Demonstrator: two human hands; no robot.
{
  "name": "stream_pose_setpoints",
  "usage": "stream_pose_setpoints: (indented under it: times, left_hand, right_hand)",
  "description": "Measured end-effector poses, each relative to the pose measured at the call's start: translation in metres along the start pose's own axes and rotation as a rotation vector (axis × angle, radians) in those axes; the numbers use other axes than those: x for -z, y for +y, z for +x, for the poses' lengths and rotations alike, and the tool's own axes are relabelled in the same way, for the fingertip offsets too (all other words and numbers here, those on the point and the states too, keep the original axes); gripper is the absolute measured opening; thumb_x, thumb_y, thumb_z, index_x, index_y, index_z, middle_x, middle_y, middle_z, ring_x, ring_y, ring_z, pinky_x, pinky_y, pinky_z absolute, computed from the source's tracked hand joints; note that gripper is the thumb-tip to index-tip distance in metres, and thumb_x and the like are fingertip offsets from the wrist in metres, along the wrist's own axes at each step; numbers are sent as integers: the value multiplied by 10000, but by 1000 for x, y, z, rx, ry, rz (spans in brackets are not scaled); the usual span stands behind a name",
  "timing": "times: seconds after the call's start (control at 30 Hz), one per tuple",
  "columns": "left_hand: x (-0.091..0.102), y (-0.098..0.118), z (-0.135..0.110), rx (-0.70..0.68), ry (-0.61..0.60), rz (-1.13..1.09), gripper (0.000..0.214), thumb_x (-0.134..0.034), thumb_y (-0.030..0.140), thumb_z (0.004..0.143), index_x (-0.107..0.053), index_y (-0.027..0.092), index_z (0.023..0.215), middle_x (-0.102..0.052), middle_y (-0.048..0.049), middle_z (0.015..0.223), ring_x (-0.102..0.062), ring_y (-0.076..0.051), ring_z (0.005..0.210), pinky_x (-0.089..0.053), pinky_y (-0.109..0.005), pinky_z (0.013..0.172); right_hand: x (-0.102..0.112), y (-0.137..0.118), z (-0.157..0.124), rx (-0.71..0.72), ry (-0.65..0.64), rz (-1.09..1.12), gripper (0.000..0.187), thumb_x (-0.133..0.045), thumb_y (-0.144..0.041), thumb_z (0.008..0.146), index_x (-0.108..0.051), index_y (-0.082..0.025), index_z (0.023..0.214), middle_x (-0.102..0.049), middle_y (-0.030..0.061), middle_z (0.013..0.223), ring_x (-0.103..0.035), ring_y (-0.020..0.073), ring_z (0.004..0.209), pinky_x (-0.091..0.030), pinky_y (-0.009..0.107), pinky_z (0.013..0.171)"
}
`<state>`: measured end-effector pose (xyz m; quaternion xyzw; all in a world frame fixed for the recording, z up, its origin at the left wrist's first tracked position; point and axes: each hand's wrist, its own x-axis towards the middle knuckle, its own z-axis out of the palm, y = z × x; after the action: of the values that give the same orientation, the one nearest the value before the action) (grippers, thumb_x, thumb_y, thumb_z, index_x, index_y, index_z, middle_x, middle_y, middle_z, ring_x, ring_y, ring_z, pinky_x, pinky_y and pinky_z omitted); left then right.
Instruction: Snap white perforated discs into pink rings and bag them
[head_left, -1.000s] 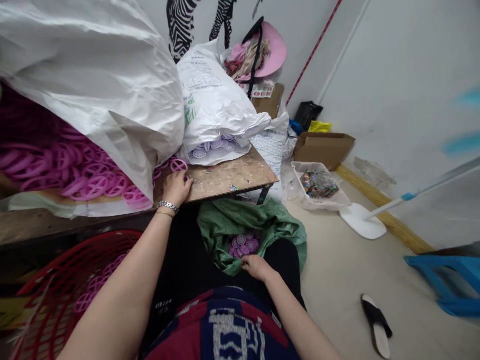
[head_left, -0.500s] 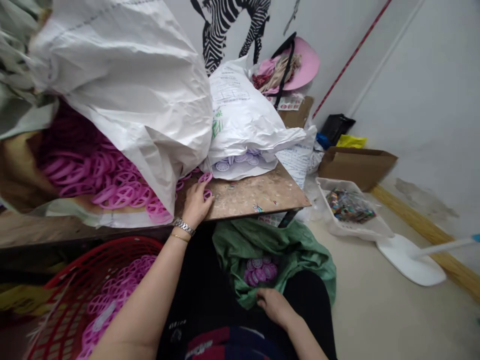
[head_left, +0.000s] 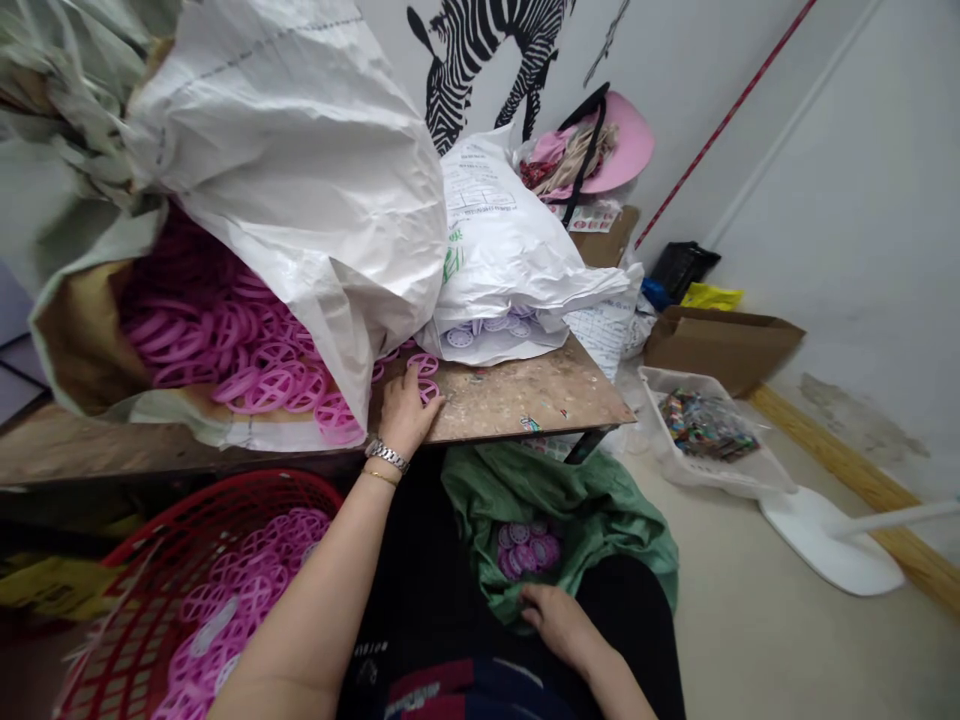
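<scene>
My left hand (head_left: 405, 410) lies palm down at the near edge of a worn wooden table (head_left: 525, 395), fingers stretched over a pink spoked plastic ring (head_left: 424, 366). A big white sack (head_left: 300, 190) spills many such pink rings (head_left: 247, 360) onto the table beside that hand. My right hand (head_left: 559, 622) rests low on my lap at the edge of a green cloth bag (head_left: 555, 490) holding small purple and white discs (head_left: 527, 548); its fingers are curled on the cloth.
A red plastic basket (head_left: 142, 580) with pink rings stands at lower left. A second white bag (head_left: 510, 260) with pale discs lies on the table. On the floor at right are a clear tub (head_left: 712, 440), a cardboard box (head_left: 720, 335) and a white fan base (head_left: 832, 545).
My view has swung left and down, so everything sits further right in frame. My left hand stays on the table edge by the pink ring; my right hand stays at the green bag.
</scene>
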<state>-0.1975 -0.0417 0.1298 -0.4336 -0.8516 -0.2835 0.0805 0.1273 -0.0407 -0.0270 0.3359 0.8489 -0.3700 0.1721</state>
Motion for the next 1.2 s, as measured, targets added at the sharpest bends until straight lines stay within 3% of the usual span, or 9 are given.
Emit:
stream_pose_setpoints:
  times: [0.17, 0.37, 0.53, 0.67, 0.87, 1.07, 1.2]
  left_hand:
    - [3, -2, -1, -13, 18, -180, 728, -696, 308, 768, -372, 178, 1407, -508, -150, 1377, -496, -307, 1252, -401, -440, 1059]
    - [2, -7, -3, -77, 20, -289, 746, -685, 297, 790, -327, 208, 1439, -462, -123, 1440, -474, -262, 1299, -393, -399, 1089]
    - [0, -8, -4, -66, 24, -307, 748, -681, 311, 796, -319, 229, 1445, -492, -125, 1406, -479, -278, 1295, -411, -427, 1074]
    - [0, -9, -5, -66, 40, -330, 763, -680, 328, 800, -298, 253, 1456, -488, -117, 1411, -476, -276, 1299, -408, -428, 1078]
    - [0, -11, -5, -60, 26, -343, 769, -673, 317, 805, -284, 264, 1467, -507, -115, 1387, -487, -281, 1285, -420, -435, 1063]
    - [-2, -13, -3, -48, 9, -373, 740, -671, 315, 805, -313, 261, 1451, -518, -121, 1372, -464, -284, 1305, -419, -438, 1066]
    - [-1, -13, -2, -43, 1, -388, 732, -677, 303, 796, -332, 276, 1441, -536, -117, 1349, -485, -292, 1284, -425, -452, 1056]
  right_hand:
    - [34, -29, -7, 162, 89, 205, 258, -518, -181, 847, -701, -226, 1025, -714, 47, 1054, -639, 201, 1024, -436, 259, 893]
    - [131, -98, -17, 524, 346, 336, 233, -472, -251, 928, -675, -222, 1039, -689, 48, 1016, -629, 174, 958, -470, 267, 861]
    - [206, -137, 20, 704, 685, 165, 201, -485, -209, 936, -664, -198, 1027, -682, 50, 993, -622, 165, 948, -464, 281, 866]
    - [241, -158, 74, 607, 791, -80, 224, -483, -170, 934, -664, -162, 1066, -674, 76, 1050, -614, 178, 989, -455, 282, 889]
    - [263, -195, 137, 247, 730, -518, 302, -443, -285, 978, -614, -195, 1210, -645, 100, 1136, -626, 200, 1015, -469, 272, 850]
    - [269, -219, 186, 119, 727, -578, 381, -483, -433, 950, -663, -131, 1097, -672, 170, 1084, -670, 261, 957, -502, 328, 799]
    - [269, -224, 204, 65, 693, -592, 425, -529, -466, 918, -700, -92, 1025, -690, 210, 1037, -681, 285, 950, -509, 337, 786]
